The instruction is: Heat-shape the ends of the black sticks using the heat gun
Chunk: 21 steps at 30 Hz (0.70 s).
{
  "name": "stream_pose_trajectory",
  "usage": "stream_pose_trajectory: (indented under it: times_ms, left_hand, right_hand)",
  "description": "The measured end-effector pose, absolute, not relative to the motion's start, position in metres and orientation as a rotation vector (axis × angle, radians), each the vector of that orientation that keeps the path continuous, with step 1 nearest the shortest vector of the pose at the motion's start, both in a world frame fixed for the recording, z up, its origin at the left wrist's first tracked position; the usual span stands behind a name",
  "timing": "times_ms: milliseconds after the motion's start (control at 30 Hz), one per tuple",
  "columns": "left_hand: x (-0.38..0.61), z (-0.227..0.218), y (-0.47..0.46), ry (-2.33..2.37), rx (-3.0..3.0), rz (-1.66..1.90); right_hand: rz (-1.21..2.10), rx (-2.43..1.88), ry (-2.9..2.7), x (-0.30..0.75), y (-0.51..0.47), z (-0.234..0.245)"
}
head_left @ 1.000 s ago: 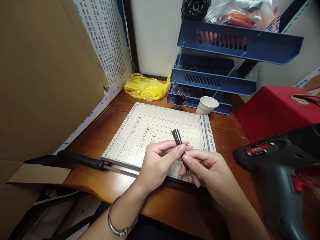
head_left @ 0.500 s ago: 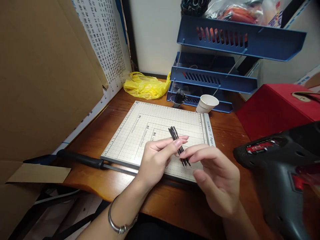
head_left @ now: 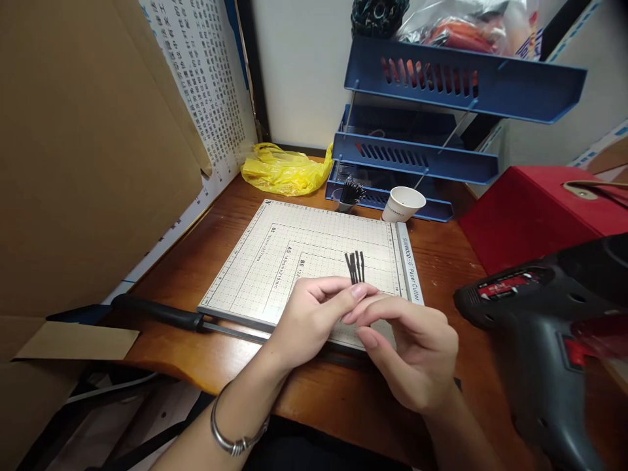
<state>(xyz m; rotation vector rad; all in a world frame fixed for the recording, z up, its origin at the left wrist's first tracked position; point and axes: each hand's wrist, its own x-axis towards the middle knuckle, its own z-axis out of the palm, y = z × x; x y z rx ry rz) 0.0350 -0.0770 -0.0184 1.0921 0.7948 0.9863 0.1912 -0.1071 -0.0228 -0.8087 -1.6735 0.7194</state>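
Observation:
A small bunch of thin black strips [head_left: 356, 267] stands up from between the thumb and fingers of my left hand [head_left: 316, 317]. Their upper ends fan slightly apart, and their lower ends are hidden by my hands. My right hand [head_left: 417, 347] is close on the right, its forefingers touching the left fingertips, its thumb apart from them. Beneath both hands lies a paper cutter [head_left: 245, 275] with a gridded pale board. Its black-handled arm [head_left: 157, 313] runs along the near left edge.
Behind the cutter stand a small holder of black strips [head_left: 351, 195] and a white paper cup [head_left: 403, 204]. A blue tray rack [head_left: 461, 82] and a yellow plastic bag [head_left: 287, 171] are at the back. To the right are a power drill [head_left: 544, 347] and a red box [head_left: 530, 216]; cardboard [head_left: 88, 157] walls the left.
My right fingers have moved in against my left fingertips. The strips have turned more upright and fanned out, and their lower ends are now hidden. The view has shifted slightly.

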Motion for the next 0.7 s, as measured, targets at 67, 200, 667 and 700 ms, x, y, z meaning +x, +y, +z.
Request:
stream_pose_trajectory:
  times_ms: [67,200,667,700]
  left_hand:
    - [0.035,-0.017,-0.077,0.789,1.113,0.975]
    - [0.032,-0.015,-0.076,0.77,1.171,0.875]
    - [0.035,-0.023,-0.076,0.785,1.182,1.036]
    - [0.035,-0.022,-0.076,0.748,1.225,1.008]
  right_hand:
    - [0.694,-0.809,-1.657,0.192,-0.107,-0.023]
    - [0.664,-0.809,-1.653,0.193,-0.108,-0.021]
    - [0.398,-0.859,-1.485,0.206,-0.106,-0.028]
    - [0.426,-0.827,-1.547,0.206,-0.104,-0.028]
